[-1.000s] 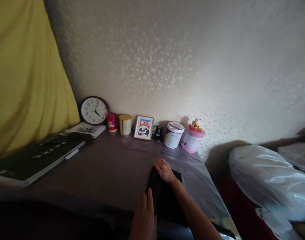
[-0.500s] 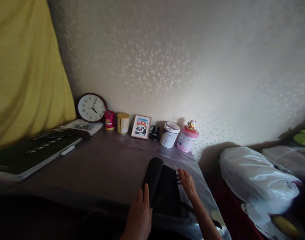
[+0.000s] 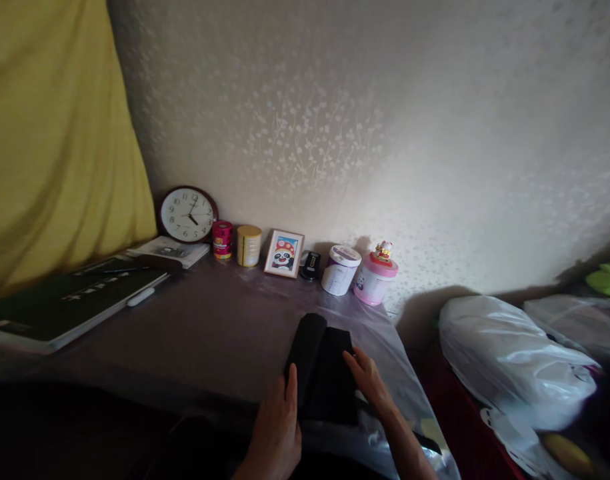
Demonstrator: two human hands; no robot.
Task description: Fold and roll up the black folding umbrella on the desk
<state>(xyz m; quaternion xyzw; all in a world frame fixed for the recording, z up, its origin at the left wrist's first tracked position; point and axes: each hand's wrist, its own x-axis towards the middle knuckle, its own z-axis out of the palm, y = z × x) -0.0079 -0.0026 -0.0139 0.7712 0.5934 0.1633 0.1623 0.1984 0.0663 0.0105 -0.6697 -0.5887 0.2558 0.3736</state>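
Note:
A black, partly rolled piece of soft material (image 3: 329, 380) lies near the right front of the table. Its thick rolled part is on the left and a flat part spreads to the right. Against the lower left of the roll is my left hand (image 3: 277, 427), its fingers along the side and some of them hidden. My right hand (image 3: 369, 380) pinches the flat part's right edge, thumb on top, other fingers partly out of sight. A dark strap (image 3: 427, 443) runs out to the right under my right wrist.
Along the wall stand a clock (image 3: 189, 215), a red can (image 3: 223, 240), a yellow can (image 3: 249, 245), a panda picture frame (image 3: 284, 253), a small black object (image 3: 311, 265), a white tub (image 3: 341, 270) and a pink tub (image 3: 375, 280). A large green book (image 3: 79, 297) lies left; plastic bags (image 3: 515, 360) sit right.
My right hand has moved slightly left and closed on the flat part's right edge. My left hand stays beside the roll. The view has shifted a little.

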